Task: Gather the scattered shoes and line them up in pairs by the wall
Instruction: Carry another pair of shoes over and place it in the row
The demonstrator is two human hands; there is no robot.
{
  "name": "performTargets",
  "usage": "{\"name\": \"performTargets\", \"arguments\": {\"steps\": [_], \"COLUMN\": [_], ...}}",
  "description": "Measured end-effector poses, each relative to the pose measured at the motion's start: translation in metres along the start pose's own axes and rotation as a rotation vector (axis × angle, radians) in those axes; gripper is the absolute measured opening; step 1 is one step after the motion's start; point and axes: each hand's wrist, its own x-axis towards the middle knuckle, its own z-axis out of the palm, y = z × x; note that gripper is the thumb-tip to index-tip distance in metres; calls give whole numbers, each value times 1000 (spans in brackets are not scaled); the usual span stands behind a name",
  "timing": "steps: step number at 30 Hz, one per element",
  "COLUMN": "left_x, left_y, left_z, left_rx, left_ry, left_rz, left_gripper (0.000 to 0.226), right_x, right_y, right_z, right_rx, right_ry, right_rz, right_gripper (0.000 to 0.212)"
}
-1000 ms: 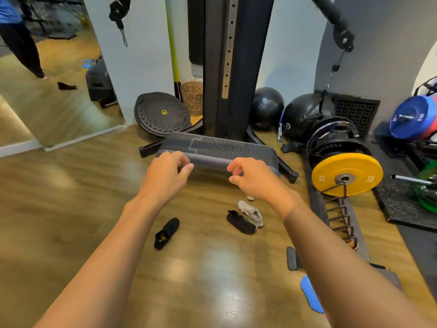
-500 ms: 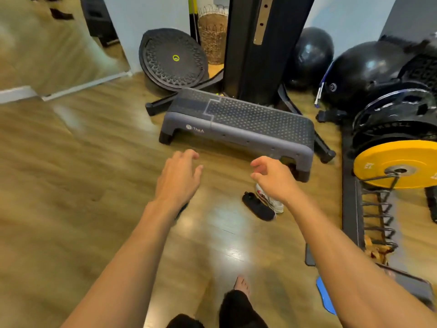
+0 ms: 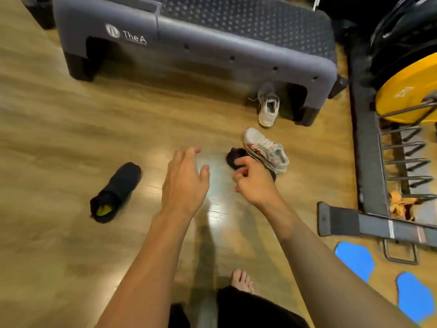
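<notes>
Black shoe (image 3: pixel 117 191); white-red sneaker (image 3: pixel 266 149); yellow plate (image 3: pixel 410 91)

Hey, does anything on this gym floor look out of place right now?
Yes. Four shoes lie scattered and unpaired: one white sneaker half under the step platform, another apart from it, and two black shoes pointing different ways.

Both your arms reach forward and down, your left hand (image 3: pixel 185 179) flat with fingers spread, your right hand (image 3: pixel 254 183) just beside it, fingers curled.
</notes>
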Motion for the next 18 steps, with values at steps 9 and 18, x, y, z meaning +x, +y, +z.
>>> {"name": "performTargets", "arguments": {"steps": [9, 18], "left_x": [69, 111], "left_y": [-138, -224], "left_z": [162, 149], "left_rx": [201, 208], "left_ry": [-198, -217], "left_rz": [106, -183], "left_gripper": [42, 42], "right_x": [125, 225], "right_y": [139, 145], "right_z": [120, 134], "right_rx": [-349, 201], "right_ry": [4, 179], "right_rz": [21, 177], "right_gripper": [50, 50]}}
